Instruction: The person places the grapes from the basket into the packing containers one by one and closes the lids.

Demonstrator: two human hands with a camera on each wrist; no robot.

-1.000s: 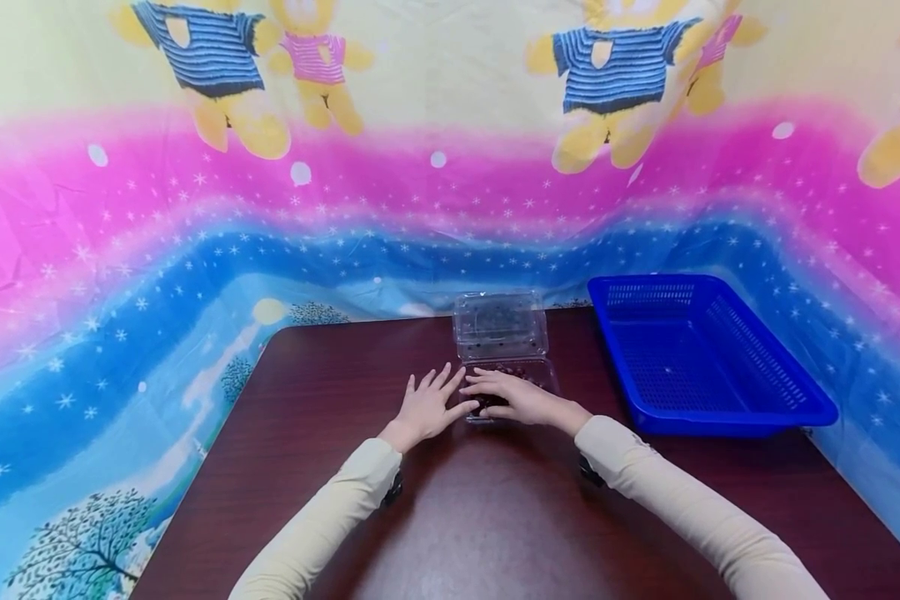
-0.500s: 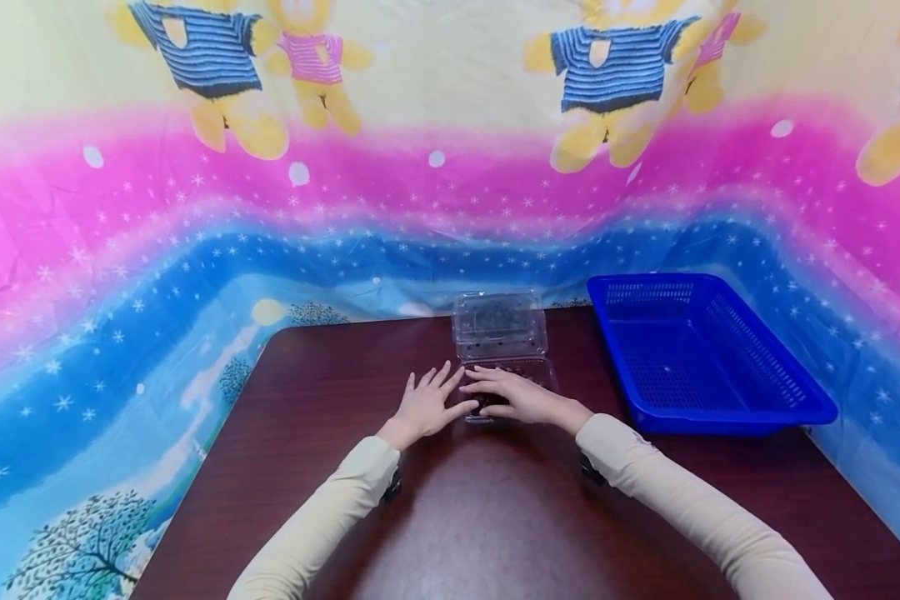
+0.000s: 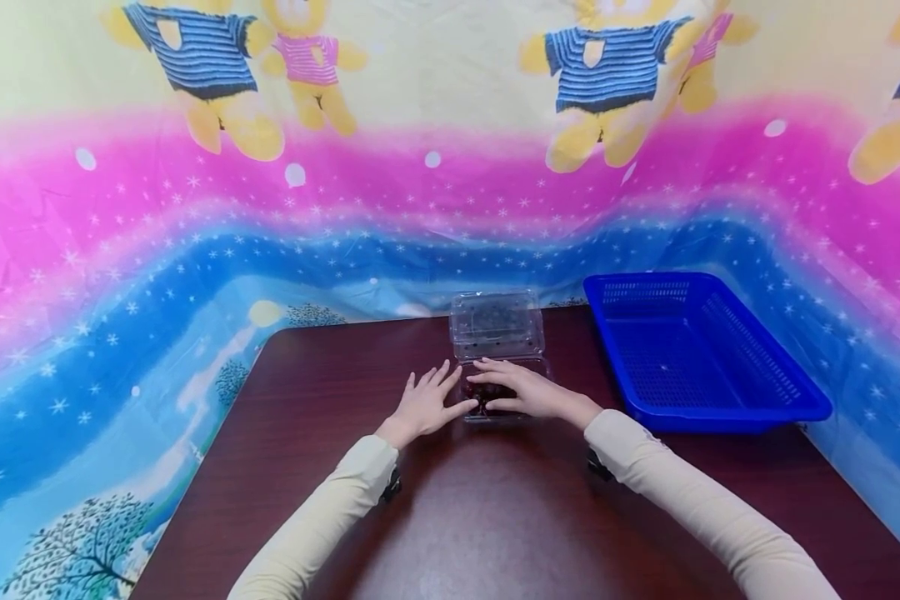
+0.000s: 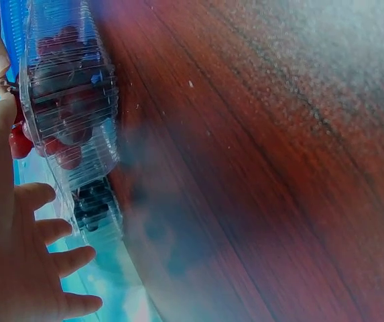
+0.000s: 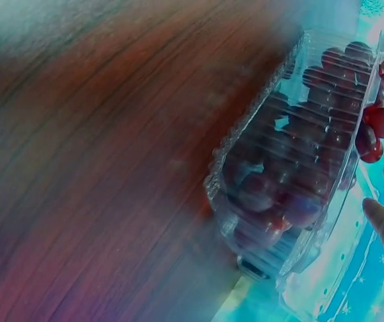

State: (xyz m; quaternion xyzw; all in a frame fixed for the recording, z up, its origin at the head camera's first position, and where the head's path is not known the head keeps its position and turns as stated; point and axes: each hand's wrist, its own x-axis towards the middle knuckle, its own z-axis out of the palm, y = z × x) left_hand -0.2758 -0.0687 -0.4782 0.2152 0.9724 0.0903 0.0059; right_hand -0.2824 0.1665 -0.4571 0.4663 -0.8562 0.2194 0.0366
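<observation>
A clear plastic clamshell box point(image 3: 504, 414) stands at the table's back, lid point(image 3: 497, 323) flipped up behind it. Dark red grapes point(image 5: 312, 114) fill it, some poking above the rim near a brown stem point(image 4: 5, 84). My left hand point(image 3: 420, 408) lies spread at the box's left side, thumb stretched over the front left corner, close to the stem in the left wrist view. My right hand point(image 3: 528, 394) reaches over the box from the right, fingers stretched left above the grapes, thumb apart from them and near the stem. Both palms face down.
A blue plastic basket point(image 3: 720, 423) with slotted walls sits right of the box on the dark red wooden table point(image 3: 480, 517). A curtain point(image 3: 390, 192) printed with bears and snowflakes hangs round the table's back and sides.
My right hand has shifted slightly to the right over the box, showing more of the grapes between the hands. The left hand has barely moved.
</observation>
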